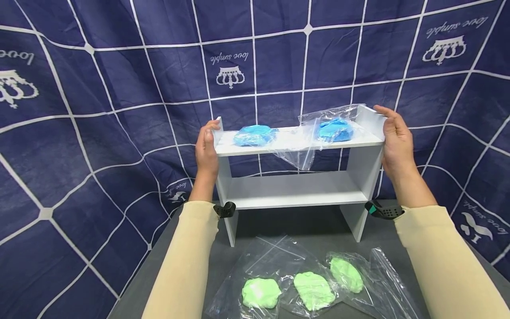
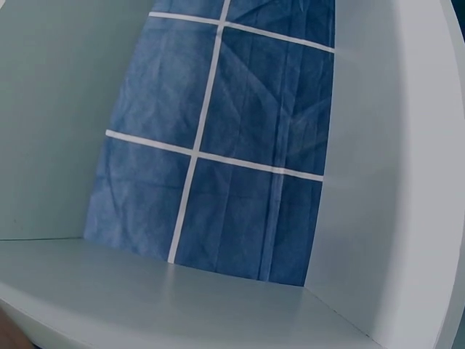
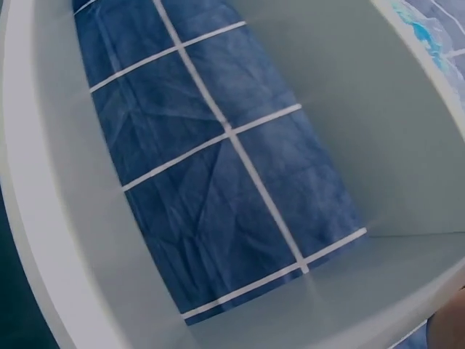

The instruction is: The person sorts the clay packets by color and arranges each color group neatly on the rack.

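A white two-tier shelf [image 1: 295,190] stands upright on the dark table. My left hand [image 1: 207,148] holds its left side panel near the top, with fingers at the panel's upper edge. On the opposite side my right hand [image 1: 398,137] grips the upper right panel. Two blue lumps in clear plastic bags lie on the top board: a left blue lump [image 1: 255,135] and a right blue lump [image 1: 335,130], whose bag droops over the front edge. Both wrist views look into the shelf's lower tier; only slivers of the hands show there.
Bagged green lumps lie on the table [image 1: 159,270] in front of the shelf: a left one [image 1: 260,293], a middle one [image 1: 314,291] and a right one [image 1: 346,275]. A blue curtain with white grid lines [image 1: 279,53] hangs behind and at both sides.
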`<control>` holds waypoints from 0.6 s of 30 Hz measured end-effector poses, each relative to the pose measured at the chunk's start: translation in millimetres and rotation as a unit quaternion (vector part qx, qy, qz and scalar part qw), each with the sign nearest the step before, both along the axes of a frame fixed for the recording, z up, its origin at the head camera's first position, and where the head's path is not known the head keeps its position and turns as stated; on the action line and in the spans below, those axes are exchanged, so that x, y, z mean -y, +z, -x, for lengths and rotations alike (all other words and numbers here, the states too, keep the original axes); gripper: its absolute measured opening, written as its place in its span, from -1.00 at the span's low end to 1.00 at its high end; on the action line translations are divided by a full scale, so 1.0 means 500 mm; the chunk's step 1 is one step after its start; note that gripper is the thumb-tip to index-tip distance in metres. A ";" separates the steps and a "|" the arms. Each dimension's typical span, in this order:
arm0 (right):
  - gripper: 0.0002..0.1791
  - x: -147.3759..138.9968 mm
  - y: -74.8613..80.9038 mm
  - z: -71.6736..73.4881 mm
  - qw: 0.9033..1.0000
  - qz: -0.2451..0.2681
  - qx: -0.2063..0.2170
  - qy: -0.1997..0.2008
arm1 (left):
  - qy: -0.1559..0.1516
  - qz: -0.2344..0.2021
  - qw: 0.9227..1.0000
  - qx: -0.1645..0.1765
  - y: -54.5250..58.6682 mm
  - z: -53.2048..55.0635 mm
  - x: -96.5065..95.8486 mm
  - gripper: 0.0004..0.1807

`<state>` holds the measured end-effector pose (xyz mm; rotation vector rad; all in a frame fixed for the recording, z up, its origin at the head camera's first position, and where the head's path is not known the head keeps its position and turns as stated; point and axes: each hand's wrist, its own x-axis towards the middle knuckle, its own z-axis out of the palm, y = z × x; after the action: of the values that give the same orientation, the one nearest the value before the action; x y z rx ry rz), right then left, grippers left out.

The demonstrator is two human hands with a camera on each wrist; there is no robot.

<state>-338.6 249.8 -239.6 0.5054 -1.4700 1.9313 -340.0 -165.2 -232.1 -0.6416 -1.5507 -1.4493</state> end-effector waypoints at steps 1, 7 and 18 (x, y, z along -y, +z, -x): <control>-0.52 0.001 -0.001 0.001 1.000 0.000 -0.007 -0.004 | 0.001 0.002 1.000 -0.003 -0.003 0.008 0.003 -0.54; -0.58 0.015 -0.003 0.000 0.998 -0.001 -0.046 -0.031 | 0.015 0.008 1.000 -0.011 -0.008 0.027 0.014 -0.47; -0.62 0.030 0.006 -0.018 0.996 -0.007 -0.070 -0.056 | 0.021 0.039 0.996 0.073 0.014 -0.045 0.002 -0.57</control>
<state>-329.4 234.7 -236.8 0.5412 -1.3938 1.7643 -317.3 -166.4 -225.2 -0.5550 -1.7303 -1.4367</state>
